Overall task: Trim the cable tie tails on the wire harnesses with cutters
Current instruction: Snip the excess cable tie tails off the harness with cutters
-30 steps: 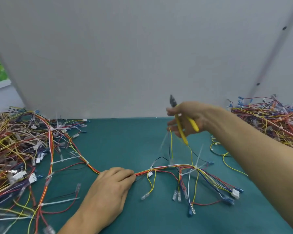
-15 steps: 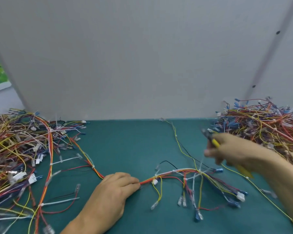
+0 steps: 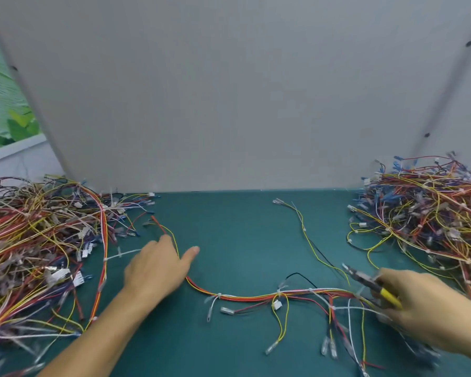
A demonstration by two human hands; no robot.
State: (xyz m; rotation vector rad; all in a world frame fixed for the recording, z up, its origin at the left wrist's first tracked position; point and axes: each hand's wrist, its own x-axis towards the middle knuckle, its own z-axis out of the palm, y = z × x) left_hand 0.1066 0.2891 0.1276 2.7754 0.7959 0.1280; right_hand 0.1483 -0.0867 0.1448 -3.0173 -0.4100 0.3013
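Teal mat (image 3: 242, 227) under harness (image 3: 256, 296), grey partition (image 3: 229, 91)

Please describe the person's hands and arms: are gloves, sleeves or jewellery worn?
No gloves on the left hand or the right hand, and no ring shows, though the right one is blurred. Both forearms are bare: no sleeve, watch or bracelet in view.

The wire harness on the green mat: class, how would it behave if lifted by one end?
Likely floppy: the wire harness curves loosely across the mat. Probably light, being thin wires. Its side branches might snag the left pile.
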